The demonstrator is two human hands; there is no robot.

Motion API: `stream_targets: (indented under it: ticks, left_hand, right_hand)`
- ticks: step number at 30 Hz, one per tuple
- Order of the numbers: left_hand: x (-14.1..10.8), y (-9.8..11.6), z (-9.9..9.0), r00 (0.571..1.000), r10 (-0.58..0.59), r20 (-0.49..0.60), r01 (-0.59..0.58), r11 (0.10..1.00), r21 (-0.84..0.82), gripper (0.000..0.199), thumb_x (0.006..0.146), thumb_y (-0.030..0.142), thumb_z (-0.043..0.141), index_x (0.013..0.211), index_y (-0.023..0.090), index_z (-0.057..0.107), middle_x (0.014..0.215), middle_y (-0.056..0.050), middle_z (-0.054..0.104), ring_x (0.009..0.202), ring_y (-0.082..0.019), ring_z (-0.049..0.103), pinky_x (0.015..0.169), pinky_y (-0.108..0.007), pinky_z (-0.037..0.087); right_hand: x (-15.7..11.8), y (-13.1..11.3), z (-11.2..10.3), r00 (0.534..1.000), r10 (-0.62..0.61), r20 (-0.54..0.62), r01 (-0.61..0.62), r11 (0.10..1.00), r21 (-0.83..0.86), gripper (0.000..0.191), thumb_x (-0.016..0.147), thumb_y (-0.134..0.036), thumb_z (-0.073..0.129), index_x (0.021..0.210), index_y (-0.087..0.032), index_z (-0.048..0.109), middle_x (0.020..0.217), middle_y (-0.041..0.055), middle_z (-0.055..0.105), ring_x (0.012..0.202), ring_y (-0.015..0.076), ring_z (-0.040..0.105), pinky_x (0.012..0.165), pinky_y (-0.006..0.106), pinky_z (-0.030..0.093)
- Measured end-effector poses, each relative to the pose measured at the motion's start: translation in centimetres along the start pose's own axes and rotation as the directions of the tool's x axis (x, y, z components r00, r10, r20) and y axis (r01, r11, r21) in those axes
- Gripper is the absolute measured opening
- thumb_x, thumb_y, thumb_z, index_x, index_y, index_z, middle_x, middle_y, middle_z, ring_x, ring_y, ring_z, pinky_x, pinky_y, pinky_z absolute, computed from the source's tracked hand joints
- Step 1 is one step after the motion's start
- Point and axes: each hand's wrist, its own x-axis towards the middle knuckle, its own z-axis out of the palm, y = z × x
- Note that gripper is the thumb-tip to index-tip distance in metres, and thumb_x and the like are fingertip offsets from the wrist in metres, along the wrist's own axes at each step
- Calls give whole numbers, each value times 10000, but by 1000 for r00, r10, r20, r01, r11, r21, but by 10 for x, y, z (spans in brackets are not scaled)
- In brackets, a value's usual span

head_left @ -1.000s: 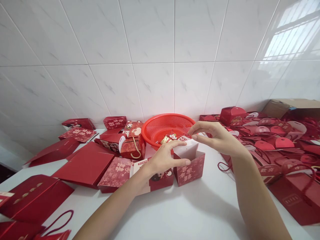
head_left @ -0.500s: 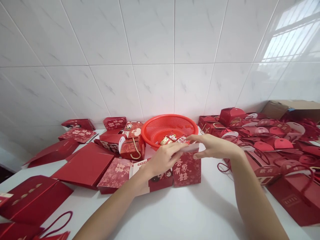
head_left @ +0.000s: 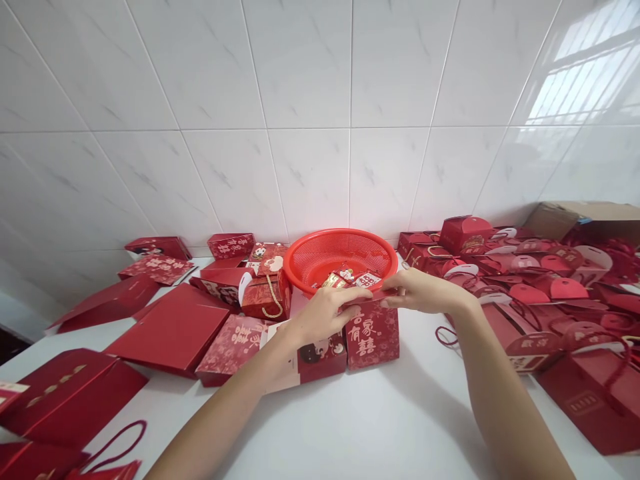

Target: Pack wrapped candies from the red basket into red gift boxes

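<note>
A red gift box with pale Chinese characters stands upright on the white table in front of a red plastic basket. My left hand pinches the left part of the box's top edge. At its right top corner, my right hand has thumb and fingers closed on the edge. The fingers partly hide the top of the box. Small wrapped packets in red, white and gold lie in the basket. Left of the box, touching it, is another red box with cartoon figures, partly behind my left wrist.
Several flat and standing red boxes spread over the table's left side. Many handled red boxes crowd the right side, with a cardboard carton behind them. A tiled wall closes off the back.
My right hand has moved in and closed on the box's top edge. The pale flap at the top has folded down, and a red top edge now shows between my hands.
</note>
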Motion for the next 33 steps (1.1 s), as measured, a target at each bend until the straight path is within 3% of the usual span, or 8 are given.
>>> stream_targets:
  ticks: [4,10,14,16,21,25,29,33]
  left_hand:
    - [1,-1,0,1000,-5,12,5,1000,-19,263,893,165,564,1071,240,743,1030,-1,780,887,-177,712,849,-269,516]
    - [-1,4,-6,995,-45,91,48,999,-26,240,862,225,626,1060,220,760,957,-4,789,774,-168,695,822,-273,511]
    - [0,3,-10,997,-47,61,54,992,-112,360,930,258,550,1259,244,694,1141,-25,765,958,-200,716,865,-291,527]
    - [1,1,-10,998,-55,38,59,992,-112,364,927,238,547,1256,255,701,1163,-22,761,1025,-216,708,915,-313,525]
    - [1,-4,-7,996,-84,27,87,988,-130,339,927,268,558,1219,260,730,1132,-20,773,965,-222,729,927,-338,539]
    - [2,-13,-7,993,-109,36,115,967,-229,331,912,356,602,1186,235,744,1209,-45,744,1126,-247,686,1012,-363,512]
    - [5,-24,-7,990,-127,-64,99,941,-323,430,942,482,559,1226,197,710,1296,-81,699,1252,-257,610,1079,-391,466]
    - [7,-34,-5,958,-157,-239,72,942,-329,497,983,529,449,1173,150,710,1254,-99,712,1209,-253,629,1085,-390,455]
  right_hand:
    - [-1,0,-1,997,-1,77,-4,998,67,446,934,-548,461,717,-183,596,626,-20,422,585,123,386,548,257,320]
    - [4,4,1,991,-19,134,7,996,86,287,877,-367,482,654,-190,517,619,-19,414,597,135,421,574,272,335]
    - [5,3,1,991,12,136,-21,998,66,261,872,-347,487,671,-187,539,626,-14,446,601,135,434,583,271,353]
    - [5,3,1,991,16,134,-25,998,66,263,873,-342,494,664,-185,527,624,-16,448,598,130,429,582,267,359]
    - [5,9,0,984,-42,171,17,989,149,276,895,-385,510,732,-175,585,653,-17,480,625,124,477,597,252,405]
    - [5,15,-3,969,-102,224,40,964,263,336,894,-444,548,715,-162,585,663,-2,541,658,137,571,642,261,462]
    - [2,15,-9,987,-124,99,102,973,209,374,909,-474,546,711,-158,584,635,0,552,608,129,550,602,253,444]
    - [-19,7,-22,980,-89,-179,122,976,179,405,923,-529,534,762,-164,606,674,1,542,612,132,545,593,257,450]
